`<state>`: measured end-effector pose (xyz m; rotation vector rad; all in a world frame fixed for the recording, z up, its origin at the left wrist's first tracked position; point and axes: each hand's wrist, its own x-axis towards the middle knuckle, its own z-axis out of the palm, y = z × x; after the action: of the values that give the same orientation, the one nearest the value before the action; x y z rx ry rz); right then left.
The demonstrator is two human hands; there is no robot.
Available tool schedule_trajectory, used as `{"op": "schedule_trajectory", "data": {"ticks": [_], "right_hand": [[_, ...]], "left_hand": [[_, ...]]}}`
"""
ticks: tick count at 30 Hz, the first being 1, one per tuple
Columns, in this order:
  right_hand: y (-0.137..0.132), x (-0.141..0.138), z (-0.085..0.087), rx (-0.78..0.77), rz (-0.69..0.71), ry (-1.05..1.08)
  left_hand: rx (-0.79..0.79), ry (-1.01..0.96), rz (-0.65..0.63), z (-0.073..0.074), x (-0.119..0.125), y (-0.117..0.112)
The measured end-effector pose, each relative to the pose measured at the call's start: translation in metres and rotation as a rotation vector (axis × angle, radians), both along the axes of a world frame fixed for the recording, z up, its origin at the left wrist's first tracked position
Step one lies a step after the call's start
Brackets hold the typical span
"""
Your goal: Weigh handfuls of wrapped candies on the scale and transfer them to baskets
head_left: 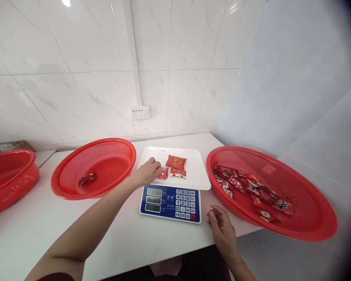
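A white scale tray (pixel 190 158) holds a larger red packet with gold print (pixel 176 162) and a small red-and-white packet (pixel 178 173) just in front of it. My left hand (pixel 148 171) reaches over the tray's left side, its fingers closed at another small red dotted packet (pixel 163 173), partly hidden by them. The scale's blue keypad panel (pixel 170 203) faces me, with its displays at the left. My right hand (pixel 223 231) rests at the table's front edge, right of the panel. Its fingers are loosely bent and a little apart, with nothing in them.
At the right, a red basket (pixel 312 212) holds several red packets (pixel 253 189). Left of the scale, another red basket (pixel 60 177) contains a dark red packet (pixel 87 178). A third red basket (pixel 29 177) stands at the far left. A wall socket (pixel 140 112) is behind.
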<state>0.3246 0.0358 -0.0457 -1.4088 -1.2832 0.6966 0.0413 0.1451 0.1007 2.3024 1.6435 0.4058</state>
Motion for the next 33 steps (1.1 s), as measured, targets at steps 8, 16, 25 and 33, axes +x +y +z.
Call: {"op": "schedule_trajectory", "data": {"ticks": [8, 16, 25, 33], "right_hand": [[-0.001, 0.0, 0.001, 0.001, -0.006, -0.033], [0.0, 0.001, 0.0, -0.011, 0.007, -0.058], [0.001, 0.002, -0.003, 0.004, 0.014, -0.079], [0.0, 0.001, -0.001, -0.012, 0.014, -0.093]], "left_hand": [[0.024, 0.022, -0.007, -0.009, -0.003, 0.001], [0.079, -0.037, 0.104, -0.001, 0.027, 0.003], [0.049, 0.003, 0.122, 0.003, 0.043, 0.002], [0.237, 0.016, 0.509, 0.049, -0.037, -0.012]]}}
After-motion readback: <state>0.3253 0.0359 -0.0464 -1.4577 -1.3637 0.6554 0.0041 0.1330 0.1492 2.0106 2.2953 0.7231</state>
